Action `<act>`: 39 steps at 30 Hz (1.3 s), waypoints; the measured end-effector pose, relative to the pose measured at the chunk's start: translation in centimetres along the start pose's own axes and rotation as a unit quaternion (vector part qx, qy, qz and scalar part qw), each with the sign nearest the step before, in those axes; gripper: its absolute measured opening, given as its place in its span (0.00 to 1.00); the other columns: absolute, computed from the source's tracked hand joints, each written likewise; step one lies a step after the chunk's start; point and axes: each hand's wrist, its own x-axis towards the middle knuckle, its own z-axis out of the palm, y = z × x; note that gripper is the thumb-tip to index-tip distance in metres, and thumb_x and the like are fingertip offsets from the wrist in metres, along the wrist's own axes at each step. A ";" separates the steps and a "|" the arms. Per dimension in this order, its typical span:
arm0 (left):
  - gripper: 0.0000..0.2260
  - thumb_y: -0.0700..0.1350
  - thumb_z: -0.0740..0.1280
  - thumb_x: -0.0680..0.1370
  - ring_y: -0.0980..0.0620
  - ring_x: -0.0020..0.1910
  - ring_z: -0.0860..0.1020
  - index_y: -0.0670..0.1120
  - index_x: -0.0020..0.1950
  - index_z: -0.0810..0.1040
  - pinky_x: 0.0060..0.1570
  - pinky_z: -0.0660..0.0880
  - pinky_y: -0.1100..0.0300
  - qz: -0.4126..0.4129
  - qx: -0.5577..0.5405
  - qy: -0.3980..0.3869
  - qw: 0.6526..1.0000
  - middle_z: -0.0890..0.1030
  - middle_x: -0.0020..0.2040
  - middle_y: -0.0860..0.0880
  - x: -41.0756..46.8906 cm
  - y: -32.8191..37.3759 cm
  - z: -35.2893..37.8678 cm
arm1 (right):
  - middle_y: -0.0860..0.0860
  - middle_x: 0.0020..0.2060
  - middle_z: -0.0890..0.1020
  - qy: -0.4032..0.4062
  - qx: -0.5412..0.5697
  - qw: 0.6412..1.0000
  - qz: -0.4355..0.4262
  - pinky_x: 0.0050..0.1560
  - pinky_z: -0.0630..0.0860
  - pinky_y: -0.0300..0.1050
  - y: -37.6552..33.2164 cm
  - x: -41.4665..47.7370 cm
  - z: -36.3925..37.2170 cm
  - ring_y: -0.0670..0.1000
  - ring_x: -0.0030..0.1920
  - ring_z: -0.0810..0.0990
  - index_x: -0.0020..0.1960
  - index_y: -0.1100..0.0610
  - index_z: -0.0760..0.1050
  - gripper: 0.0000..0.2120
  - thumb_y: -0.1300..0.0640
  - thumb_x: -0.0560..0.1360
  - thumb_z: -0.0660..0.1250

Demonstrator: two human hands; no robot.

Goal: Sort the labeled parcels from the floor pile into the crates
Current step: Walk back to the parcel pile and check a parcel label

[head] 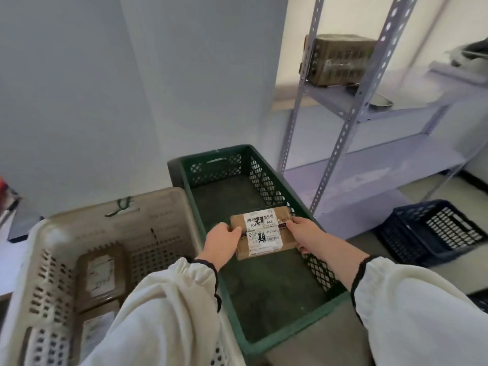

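Parcel (262, 233) labelled "A68", left hand (220, 243) and right hand (307, 235) clamped on its ends, over green crate (285, 336); beige crate (52, 233) holds other parcels (101, 273).

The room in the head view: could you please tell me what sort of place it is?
Probably a small parcel-sorting or storage room: a labeled parcel held over a green crate, a beige crate with parcels inside, and a metal shelf rack beside them.

Soft daylight, perhaps slight edge blur
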 end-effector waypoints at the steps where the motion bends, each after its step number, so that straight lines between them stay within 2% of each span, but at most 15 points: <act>1: 0.10 0.50 0.60 0.80 0.45 0.46 0.78 0.44 0.46 0.73 0.45 0.72 0.58 -0.010 0.005 0.000 1.000 0.78 0.45 0.46 0.8 0.2 1.6 | 0.54 0.58 0.76 -0.006 -0.001 1.000 0.012 0.48 0.72 0.45 0.9 1.4 -0.3 0.54 0.52 0.75 0.72 0.53 0.65 0.19 0.51 0.82 0.51; 4: 0.09 0.50 0.60 0.80 0.51 0.44 0.76 0.45 0.49 0.73 0.42 0.71 0.61 -0.064 -0.026 -0.012 0.998 0.78 0.47 0.48 2.9 -0.3 6.2 | 0.53 0.58 0.77 -0.037 0.011 0.998 0.054 0.54 0.72 0.46 3.6 6.0 0.2 0.53 0.56 0.76 0.71 0.54 0.66 0.19 0.51 0.82 0.52; 6: 0.07 0.50 0.61 0.80 0.53 0.44 0.76 0.47 0.50 0.73 0.40 0.71 0.64 -0.106 -0.055 -0.010 0.993 0.78 0.48 0.48 4.1 -1.3 8.5 | 0.53 0.59 0.78 -0.059 0.005 0.996 0.071 0.63 0.72 0.51 5.0 8.9 1.1 0.54 0.59 0.76 0.70 0.53 0.67 0.18 0.51 0.82 0.53; 8: 0.07 0.50 0.62 0.80 0.52 0.46 0.77 0.47 0.51 0.73 0.44 0.75 0.61 -0.140 -0.063 -0.008 0.988 0.78 0.49 0.48 5.6 -2.5 10.3 | 0.53 0.60 0.77 -0.083 -0.005 0.993 0.082 0.65 0.71 0.52 6.0 11.3 2.2 0.54 0.61 0.76 0.69 0.54 0.68 0.18 0.52 0.82 0.53; 11: 0.09 0.50 0.62 0.80 0.50 0.47 0.79 0.45 0.51 0.75 0.49 0.78 0.55 -0.177 -0.057 0.000 0.982 0.80 0.49 0.47 7.7 -4.4 12.1 | 0.54 0.62 0.76 -0.131 -0.009 0.987 0.090 0.63 0.71 0.50 6.6 14.0 3.5 0.54 0.62 0.75 0.69 0.56 0.68 0.18 0.53 0.82 0.53; 16: 0.10 0.49 0.61 0.80 0.50 0.44 0.78 0.43 0.50 0.75 0.43 0.75 0.56 -0.191 -0.052 0.013 0.980 0.81 0.49 0.46 9.6 -6.4 14.2 | 0.54 0.63 0.76 -0.162 -0.026 0.983 0.085 0.60 0.73 0.48 7.5 17.6 5.2 0.55 0.62 0.75 0.68 0.55 0.69 0.18 0.51 0.82 0.53; 19: 0.13 0.52 0.60 0.80 0.49 0.47 0.79 0.43 0.57 0.75 0.46 0.76 0.55 -0.193 -0.049 0.020 0.980 0.81 0.52 0.46 9.9 -7.3 14.8 | 0.54 0.62 0.77 -0.177 -0.043 0.980 0.082 0.53 0.73 0.45 8.2 18.7 5.7 0.53 0.57 0.76 0.68 0.55 0.69 0.18 0.51 0.82 0.54; 22: 0.15 0.53 0.59 0.80 0.49 0.49 0.79 0.44 0.60 0.74 0.49 0.77 0.53 -0.193 -0.048 0.026 0.980 0.80 0.53 0.47 9.8 -7.5 14.9 | 0.54 0.62 0.77 -0.188 -0.049 0.978 0.079 0.55 0.74 0.46 8.6 19.3 5.7 0.54 0.58 0.76 0.69 0.55 0.68 0.19 0.50 0.81 0.55; 26: 0.18 0.58 0.54 0.80 0.50 0.47 0.78 0.47 0.57 0.74 0.45 0.76 0.55 -0.200 0.061 0.073 0.975 0.79 0.52 0.48 8.6 -6.6 15.1 | 0.54 0.60 0.78 -0.190 -0.039 0.978 0.077 0.54 0.74 0.45 8.3 19.7 5.6 0.53 0.55 0.77 0.66 0.55 0.70 0.18 0.48 0.81 0.55; 29: 0.21 0.60 0.51 0.80 0.49 0.49 0.78 0.47 0.59 0.73 0.42 0.75 0.57 -0.233 0.120 0.122 0.957 0.78 0.54 0.47 6.4 -5.8 15.6 | 0.54 0.54 0.80 -0.141 -0.039 0.988 0.043 0.55 0.77 0.50 7.9 20.1 5.8 0.52 0.51 0.79 0.61 0.54 0.72 0.14 0.49 0.80 0.57; 33: 0.24 0.61 0.46 0.80 0.50 0.49 0.78 0.47 0.59 0.73 0.43 0.75 0.59 -0.285 0.193 0.082 0.935 0.74 0.57 0.47 3.9 -5.0 16.6 | 0.52 0.47 0.79 -0.120 -0.092 0.988 0.013 0.42 0.74 0.42 7.1 20.3 6.1 0.49 0.43 0.77 0.52 0.53 0.73 0.08 0.52 0.80 0.58; 36: 0.26 0.60 0.43 0.80 0.51 0.47 0.78 0.49 0.54 0.76 0.46 0.77 0.56 -0.289 0.203 0.059 0.934 0.76 0.54 0.48 3.7 -5.1 16.6 | 0.51 0.46 0.79 -0.118 -0.102 0.988 0.011 0.46 0.75 0.44 6.6 20.4 6.9 0.50 0.44 0.77 0.49 0.54 0.73 0.06 0.54 0.79 0.59; 39: 0.24 0.57 0.44 0.82 0.48 0.47 0.78 0.46 0.52 0.77 0.48 0.76 0.55 -0.308 0.108 0.094 0.941 0.79 0.51 0.46 4.5 -5.3 16.1 | 0.54 0.49 0.80 -0.125 -0.099 0.987 0.006 0.52 0.77 0.46 6.0 20.5 8.2 0.52 0.49 0.79 0.52 0.56 0.75 0.07 0.55 0.79 0.60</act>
